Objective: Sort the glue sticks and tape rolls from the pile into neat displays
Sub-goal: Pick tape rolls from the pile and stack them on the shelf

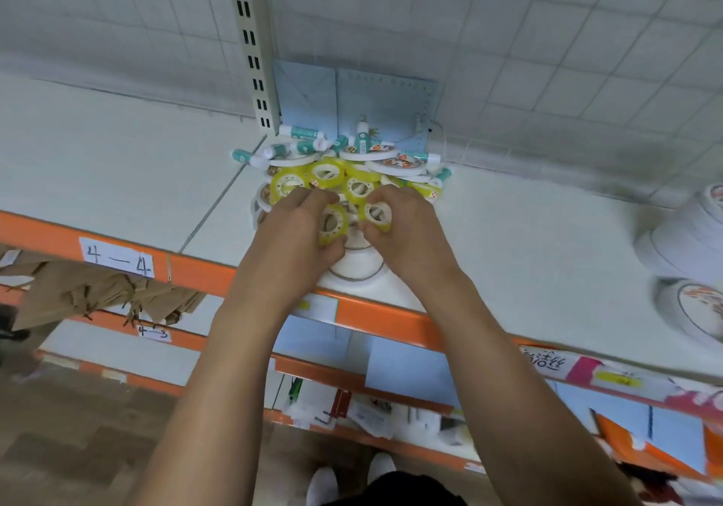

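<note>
In the head view, both hands are in the pile [352,171] of tape and glue near the back of the shelf [117,176]. The left hand [297,227] has its fingers curled round a yellow tape roll [334,227]. The right hand [410,231] grips a second yellow roll [378,214] just beside it.

The pile is heaped up, so I think lifting these two could make the other rolls slide. The glue sticks [303,132] on top at the back are round and could roll away. Some white tape rolls [357,266] lie under the hands, right by the orange edge [383,319]. A bump from a wrist could push them off, down to the lower shelves or the floor.

There is bare shelf to the left of the pile. There is more to the right, before the big white rolls [680,243]. The metal post [250,47] and the wall close off the back.
</note>
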Available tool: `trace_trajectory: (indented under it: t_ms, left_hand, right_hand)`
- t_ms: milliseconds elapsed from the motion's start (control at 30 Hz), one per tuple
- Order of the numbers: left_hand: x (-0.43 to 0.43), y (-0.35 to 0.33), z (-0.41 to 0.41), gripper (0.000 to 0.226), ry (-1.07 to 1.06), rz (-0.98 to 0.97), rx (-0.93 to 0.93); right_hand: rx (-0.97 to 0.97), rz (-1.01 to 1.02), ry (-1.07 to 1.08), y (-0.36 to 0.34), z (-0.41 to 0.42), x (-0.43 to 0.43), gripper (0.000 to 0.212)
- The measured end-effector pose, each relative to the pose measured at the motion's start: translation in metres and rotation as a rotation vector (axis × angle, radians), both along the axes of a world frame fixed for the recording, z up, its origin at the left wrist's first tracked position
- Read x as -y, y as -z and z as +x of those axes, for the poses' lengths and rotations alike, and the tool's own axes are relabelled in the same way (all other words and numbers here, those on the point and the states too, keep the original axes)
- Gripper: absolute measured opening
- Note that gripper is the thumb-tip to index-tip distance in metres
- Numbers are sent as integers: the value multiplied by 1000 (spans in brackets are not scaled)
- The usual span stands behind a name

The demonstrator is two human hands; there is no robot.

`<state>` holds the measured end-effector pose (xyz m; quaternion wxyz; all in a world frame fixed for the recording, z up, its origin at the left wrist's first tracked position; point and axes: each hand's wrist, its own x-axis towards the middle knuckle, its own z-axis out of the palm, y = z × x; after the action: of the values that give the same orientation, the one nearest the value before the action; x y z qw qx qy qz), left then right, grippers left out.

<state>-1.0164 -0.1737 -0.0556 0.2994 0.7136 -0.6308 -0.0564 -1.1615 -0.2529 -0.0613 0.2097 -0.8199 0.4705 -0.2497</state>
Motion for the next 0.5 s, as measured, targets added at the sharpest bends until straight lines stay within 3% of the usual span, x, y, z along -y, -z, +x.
trace_trajectory:
  t_ms: [200, 500]
  left_hand:
    - [11, -5, -32, 51, 186, 30, -11]
    - [53, -17, -166, 48, 488, 61, -21]
  right_hand:
    - [-45, -14, 28, -9, -55, -22, 35]
    - [-96, 1, 330, -20, -199, -32, 33]
